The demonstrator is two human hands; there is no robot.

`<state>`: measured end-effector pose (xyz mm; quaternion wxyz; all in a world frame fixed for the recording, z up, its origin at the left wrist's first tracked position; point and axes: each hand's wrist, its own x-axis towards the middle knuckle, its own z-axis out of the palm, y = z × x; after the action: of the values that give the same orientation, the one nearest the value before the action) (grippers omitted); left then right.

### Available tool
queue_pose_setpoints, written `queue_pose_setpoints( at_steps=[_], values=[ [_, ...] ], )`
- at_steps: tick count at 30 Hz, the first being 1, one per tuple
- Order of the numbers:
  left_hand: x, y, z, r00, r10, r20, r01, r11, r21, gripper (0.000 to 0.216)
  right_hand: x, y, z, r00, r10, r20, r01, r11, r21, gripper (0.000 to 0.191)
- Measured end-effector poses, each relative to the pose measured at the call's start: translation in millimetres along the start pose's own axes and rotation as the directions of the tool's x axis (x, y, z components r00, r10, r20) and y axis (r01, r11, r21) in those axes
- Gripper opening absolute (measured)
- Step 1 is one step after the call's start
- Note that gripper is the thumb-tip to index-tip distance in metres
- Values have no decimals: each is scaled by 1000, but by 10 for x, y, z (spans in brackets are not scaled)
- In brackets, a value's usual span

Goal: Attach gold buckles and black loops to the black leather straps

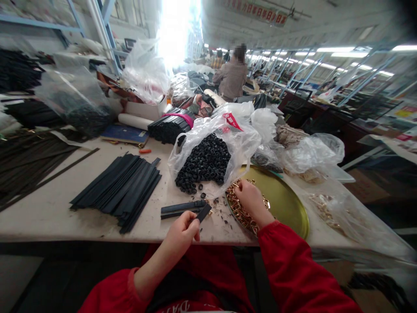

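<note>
My left hand (pixel 186 228) pinches a short black strap (pixel 203 212) between thumb and fingers, just above the table's front edge. Beneath it lie several similar finished-looking straps (pixel 177 209). My right hand (pixel 249 195) is over a round gold tray (pixel 289 204), its fingertips closed among small gold-coloured metal pieces (pixel 243 216) that look like buckles. Whatever those fingertips hold is hidden. Beyond both hands, an open clear plastic bag (pixel 243 143) holds a heap of small black loops (pixel 208 161), a few of which have spilled out in front.
A fanned stack of black strips (pixel 120 187) lies on the table (pixel 42 217) to the left. Behind it are a blue book (pixel 125 134), an orange tool (pixel 145 151) and a bundle of dark strips (pixel 172 124). Plastic bags (pixel 312 152) crowd the right. A person (pixel 232 78) sits farther back.
</note>
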<state>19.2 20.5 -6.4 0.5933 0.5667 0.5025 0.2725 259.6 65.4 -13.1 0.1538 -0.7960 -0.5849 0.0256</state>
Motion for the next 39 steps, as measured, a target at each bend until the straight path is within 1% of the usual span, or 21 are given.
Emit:
queue_pose_setpoints(
  at_steps=[2,3,4,5,6,7,8,10,12,15,18,20,21,23,25,27,30,32,34,37,39],
  values=[
    [9,13,16,999,37,-20,-36,999,8,18,-159,-48,-72,999,27,33,-37,932,362,11],
    [21,20,33,998,54,-30,-54,999,-4,20,-258,-110,-89,994,46,97,-95,799,594,11],
    [36,25,53,997,71,-36,-72,997,-28,22,-368,-196,-93,981,46,190,-180,592,785,12],
    [51,27,72,995,88,-40,-90,994,-65,25,-484,-298,-85,956,19,292,-277,373,885,15],
    [62,26,87,994,101,-43,-105,989,-106,27,-600,-411,-70,927,-27,374,-361,205,910,18],
    [67,21,93,993,110,-49,-116,983,-141,28,-712,-523,-51,902,-77,425,-419,90,904,20],
    [64,12,91,991,118,-61,-127,978,-164,27,-813,-627,-32,882,-119,456,-457,25,889,21],
    [35,-12,58,988,125,-93,-139,977,-163,24,-965,-786,-5,865,-169,473,-478,10,878,22],
    [-14,-29,-1,988,118,-104,-130,984,-123,21,-1038,-862,2,857,-207,472,-464,88,881,22],
    [-71,-28,-88,995,96,-37,-97,994,-44,22,-1036,-862,-21,874,-254,415,-383,165,909,24],
    [-81,-21,-144,995,92,42,-92,996,6,27,-989,-815,-53,892,-297,340,-299,175,938,31],
    [-83,-29,-174,993,107,51,-108,994,16,31,-965,-784,-59,895,-290,340,-299,176,938,28],
    [-90,-36,-190,992,117,47,-118,993,31,32,-957,-770,-54,901,-256,350,-321,149,935,26],
    [-124,-46,-222,990,137,42,-141,985,102,32,-949,-750,-33,900,-167,403,-406,23,914,24],
    [-177,-42,-246,984,164,66,-174,964,199,31,-957,-747,-1,862,-111,495,-507,-151,849,25],
    [-227,-21,-249,974,203,104,-225,931,288,30,-991,-769,33,803,-119,584,-592,-279,756,26],
    [-254,11,-209,954,266,136,-298,872,388,27,-1084,-839,76,750,-167,641,-654,-335,678,27],
    [-239,10,-164,951,273,143,-308,858,411,26,-1154,-886,96,754,-171,634,-651,-324,687,26],
    [-215,-9,-121,958,245,146,-283,883,374,23,-1204,-913,107,803,-123,583,-592,-273,758,25],
    [-188,-46,-88,973,195,123,-220,943,250,18,-1235,-914,104,900,-19,436,-434,-127,892,23],
    [-179,-66,-92,979,175,104,-193,962,191,19,-1243,-901,95,925,-6,379,-379,-39,925,24]
  ],
)
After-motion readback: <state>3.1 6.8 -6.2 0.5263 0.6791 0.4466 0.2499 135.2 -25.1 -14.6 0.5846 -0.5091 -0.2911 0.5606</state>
